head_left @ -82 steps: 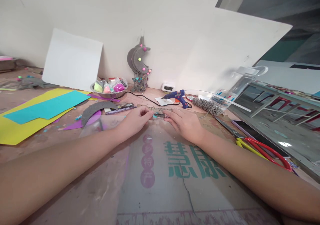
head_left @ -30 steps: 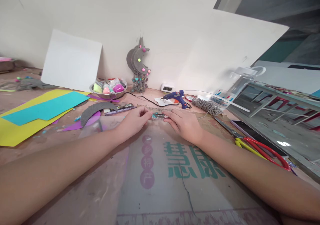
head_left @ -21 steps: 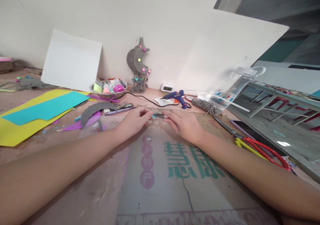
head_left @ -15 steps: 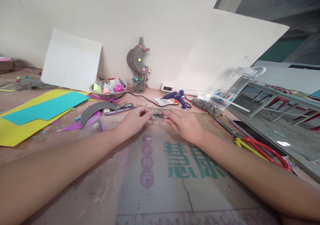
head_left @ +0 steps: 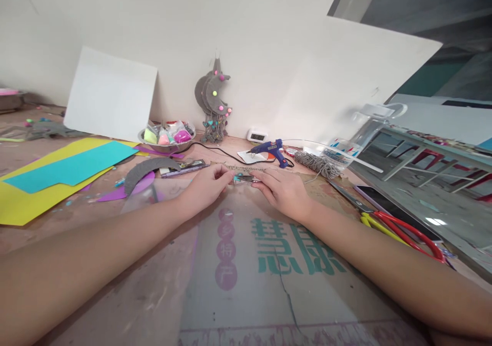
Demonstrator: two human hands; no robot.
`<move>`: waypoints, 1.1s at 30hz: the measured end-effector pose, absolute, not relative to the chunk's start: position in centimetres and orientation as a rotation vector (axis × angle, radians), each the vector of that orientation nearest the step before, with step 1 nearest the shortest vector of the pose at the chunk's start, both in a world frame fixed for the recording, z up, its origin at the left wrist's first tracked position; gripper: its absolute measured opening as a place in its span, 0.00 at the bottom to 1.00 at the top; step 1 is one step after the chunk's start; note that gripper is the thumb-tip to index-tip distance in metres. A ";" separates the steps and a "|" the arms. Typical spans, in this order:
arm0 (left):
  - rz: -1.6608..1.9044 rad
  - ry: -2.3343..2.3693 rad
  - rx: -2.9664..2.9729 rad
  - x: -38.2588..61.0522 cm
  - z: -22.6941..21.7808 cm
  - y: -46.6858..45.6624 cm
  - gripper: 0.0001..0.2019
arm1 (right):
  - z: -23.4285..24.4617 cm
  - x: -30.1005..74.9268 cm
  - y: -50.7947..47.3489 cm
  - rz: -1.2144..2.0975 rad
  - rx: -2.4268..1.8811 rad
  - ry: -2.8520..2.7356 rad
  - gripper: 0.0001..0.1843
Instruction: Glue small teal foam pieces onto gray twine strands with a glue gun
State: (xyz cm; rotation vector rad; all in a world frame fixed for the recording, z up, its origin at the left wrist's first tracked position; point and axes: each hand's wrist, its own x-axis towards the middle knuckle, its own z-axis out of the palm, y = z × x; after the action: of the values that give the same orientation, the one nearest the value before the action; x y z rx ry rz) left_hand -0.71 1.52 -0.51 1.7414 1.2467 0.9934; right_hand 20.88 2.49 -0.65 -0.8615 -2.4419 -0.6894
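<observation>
My left hand (head_left: pixel 207 186) is closed, thumb and fingers pinching a small turquoise piece (head_left: pixel 237 177) at its fingertips. From the other side my right hand (head_left: pixel 283 192) comes in, its fingers closed on a small, dark metal tool (head_left: pixel 246 179). The tool's tip points left and meets the turquoise piece; its exact kind is too small to make out. Both hands rest over a printed cardboard sheet (head_left: pixel 238 305) covered with clear plastic. Behind them lies a blue glue gun (head_left: pixel 273 148), and grey yarn (head_left: pixel 317 164) is bundled beyond my right hand.
Red-and-yellow-handled scissors (head_left: pixel 403 228) and a phone (head_left: pixel 395 207) lie at the right edge. On the left are yellow (head_left: pixel 26 210) and turquoise sheets (head_left: pixel 73 166), a grey crescent (head_left: pixel 144 170) and a metal bowl (head_left: pixel 156 146) of bagged clay. A decorated moon hanging (head_left: pixel 215 95) is on the wall.
The metal tool and turquoise piece have shifted very slightly between my fingertips, with more of the turquoise showing. Both arms stay almost in place.
</observation>
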 end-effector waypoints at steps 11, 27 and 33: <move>0.995 1.224 1.712 -0.6 -0.4 1.4 0.13 | -0.6 20.8 2.5 -0.694 -0.880 -2.454 0.16; 0.992 1.207 1.728 -0.6 -0.7 1.6 0.13 | -0.7 20.8 2.5 -0.702 -0.889 -2.474 0.16; 1.011 1.208 1.737 -0.6 -1.0 1.9 0.14 | -0.6 20.8 2.4 -0.713 -0.861 -2.465 0.15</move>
State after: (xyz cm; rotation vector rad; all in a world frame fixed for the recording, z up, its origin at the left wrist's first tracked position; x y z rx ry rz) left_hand -0.65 1.87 -1.02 1.7373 1.2084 1.0113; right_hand 20.78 2.44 -0.65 -0.8608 -2.4648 -0.7129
